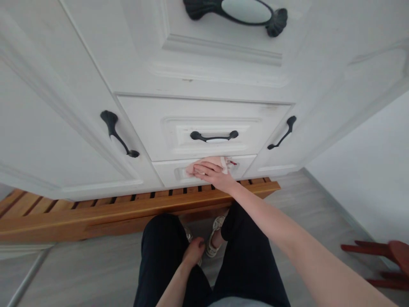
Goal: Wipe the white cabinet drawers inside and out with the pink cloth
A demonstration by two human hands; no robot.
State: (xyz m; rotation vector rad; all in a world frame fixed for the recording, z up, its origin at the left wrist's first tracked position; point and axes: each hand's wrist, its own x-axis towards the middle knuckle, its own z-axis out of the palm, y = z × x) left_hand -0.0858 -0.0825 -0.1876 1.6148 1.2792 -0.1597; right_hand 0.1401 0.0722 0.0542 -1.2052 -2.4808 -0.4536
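My right hand (212, 174) presses a pink cloth (207, 163) flat against the lowest drawer front (169, 171) of a white cabinet, its fingers lying over the cloth and pointing left. The cloth hides the middle of that drawer. Between my knees hangs my left hand (194, 251), away from the cabinet, with its fingers curled; whether anything is in it does not show. Above the cloth, the middle drawer (143, 123) has a dark handle (215, 137) with a white inlay.
A slatted wooden bench (128, 209) runs along the cabinet's foot, in front of my knees. Dark handles stand on the left door (118, 134) and right door (283, 133). At the lower right is a red wooden stool (398, 256), beside a white wall (367, 170).
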